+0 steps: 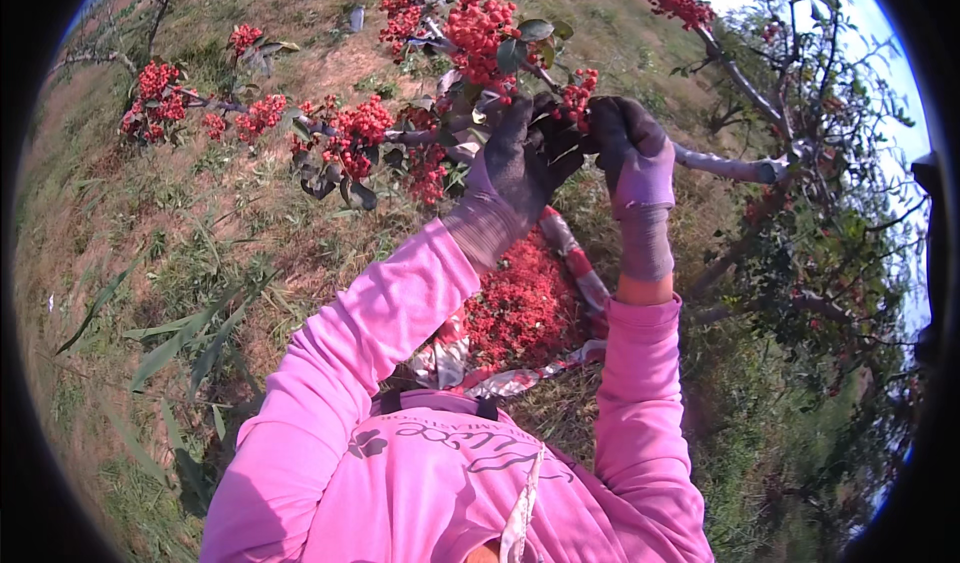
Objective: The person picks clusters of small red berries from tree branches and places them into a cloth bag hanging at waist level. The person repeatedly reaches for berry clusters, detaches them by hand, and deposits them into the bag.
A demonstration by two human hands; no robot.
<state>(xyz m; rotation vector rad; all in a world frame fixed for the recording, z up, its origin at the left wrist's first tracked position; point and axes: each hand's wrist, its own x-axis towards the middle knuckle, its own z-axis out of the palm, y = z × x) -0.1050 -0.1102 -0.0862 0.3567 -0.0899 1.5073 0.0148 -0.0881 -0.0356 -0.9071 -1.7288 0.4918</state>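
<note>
My left hand (517, 169), in a dark-palmed purple work glove, is raised among the berry-laden branches. Its thumb points up beside a large red berry cluster (480, 34), and its other fingers curl beneath a small red berry cluster (579, 97). Whether those fingers grip a stem is hidden. From the right, my right hand (636, 146), gloved alike, has its bent fingertips closed at the edge of the small cluster. Below both hands hangs an open cloth bag (577, 251) with a red-and-white pattern, holding a heap of loose red berries (521, 304).
A branch (420, 136) with more red clusters (360, 135) reaches out to the left. A thick bare limb (727, 164) runs right into a leafy tree (810, 263). Long grass blades (187, 338) rise at left from the grassy slope (247, 255).
</note>
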